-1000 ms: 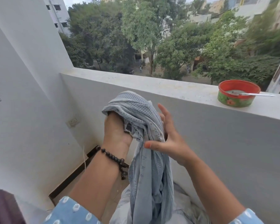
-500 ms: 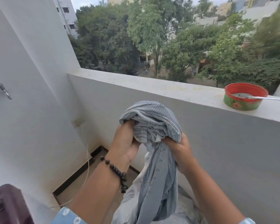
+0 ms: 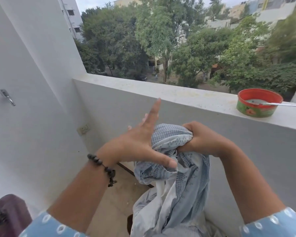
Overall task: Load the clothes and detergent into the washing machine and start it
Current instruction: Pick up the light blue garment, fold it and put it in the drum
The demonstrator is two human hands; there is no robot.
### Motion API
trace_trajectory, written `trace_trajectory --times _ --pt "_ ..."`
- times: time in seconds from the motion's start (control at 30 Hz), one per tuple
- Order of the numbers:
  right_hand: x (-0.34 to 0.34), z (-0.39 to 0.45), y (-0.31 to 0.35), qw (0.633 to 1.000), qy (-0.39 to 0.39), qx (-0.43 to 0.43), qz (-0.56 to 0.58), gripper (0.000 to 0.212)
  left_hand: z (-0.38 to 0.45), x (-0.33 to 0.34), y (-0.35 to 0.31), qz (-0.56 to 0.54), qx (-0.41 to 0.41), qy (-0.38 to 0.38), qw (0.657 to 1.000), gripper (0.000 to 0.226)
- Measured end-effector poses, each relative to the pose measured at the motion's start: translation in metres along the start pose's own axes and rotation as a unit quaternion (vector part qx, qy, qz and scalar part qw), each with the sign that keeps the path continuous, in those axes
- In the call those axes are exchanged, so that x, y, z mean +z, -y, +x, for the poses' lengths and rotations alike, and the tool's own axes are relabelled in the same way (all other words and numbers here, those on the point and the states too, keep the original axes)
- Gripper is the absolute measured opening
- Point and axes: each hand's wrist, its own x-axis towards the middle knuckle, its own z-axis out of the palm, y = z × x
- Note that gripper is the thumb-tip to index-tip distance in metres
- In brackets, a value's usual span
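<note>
A grey-blue patterned cloth (image 3: 176, 182) hangs in front of me in the head view, bunched at the top and trailing down to the bottom edge. My right hand (image 3: 200, 139) grips the bunched top of the cloth in a fist. My left hand (image 3: 140, 142), with a dark bead bracelet on the wrist, is spread with straight fingers beside the cloth; its thumb lies against the fabric. No washing machine or detergent shows clearly.
A white balcony parapet (image 3: 186, 98) runs across ahead, with a red and green bowl (image 3: 258, 105) holding a spoon on its ledge at the right. A white wall (image 3: 24, 117) with a metal hook stands left. A dark maroon object (image 3: 10, 212) sits at the bottom left.
My left hand let go of the cloth top and spread its fingers out. My right hand took the bunched top in a fist, and the bundle moved lower and to the right.
</note>
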Motion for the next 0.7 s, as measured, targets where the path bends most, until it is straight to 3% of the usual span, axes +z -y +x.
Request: trace_trajectory --times 0.07,0.17,0.37,0.5,0.6,0.7 --pt "0.002 0.003 0.011 0.997 0.03 0.002 -0.07 0.017 0.01 0.007 -0.002 0.03 0.005 0.027 0.999 0.144" --pt "0.002 0.002 0.009 0.994 0.012 0.002 -0.111 0.033 0.016 0.011 0.006 -0.062 -0.01 0.011 0.998 0.136" --pt "0.011 -0.011 -0.021 0.99 -0.005 -0.002 0.139 0.077 0.017 0.014 0.011 -0.221 0.029 -0.06 0.973 0.075" --pt "0.029 -0.018 -0.047 0.976 0.009 0.001 0.218 0.104 0.018 0.008 0.017 -0.323 0.055 -0.101 0.939 0.067" --pt "0.049 -0.02 -0.062 0.98 0.014 0.027 0.196 0.1 0.019 0.001 0.024 -0.391 0.074 -0.147 0.906 0.069" --pt "0.062 -0.012 -0.063 0.977 -0.058 0.04 0.203 0.057 0.021 -0.003 0.032 -0.447 0.07 -0.187 0.872 0.069"
